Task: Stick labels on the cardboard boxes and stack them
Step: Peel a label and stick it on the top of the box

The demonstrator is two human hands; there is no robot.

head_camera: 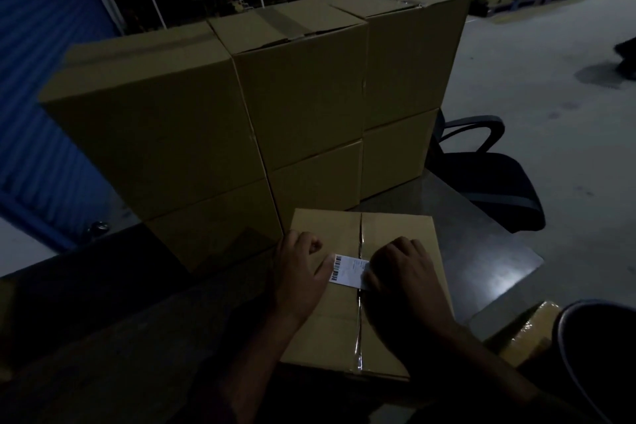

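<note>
The dark table point(447, 217) carries six stacked cardboard boxes point(296, 86) at its far side, and one taped box point(395, 227) lies nearer, just before them.

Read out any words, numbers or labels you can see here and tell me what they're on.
No text can be read.
White label on the near box: barcode stripes and small print, too small and blurred.
Stacked boxes: no print visible.
</note>
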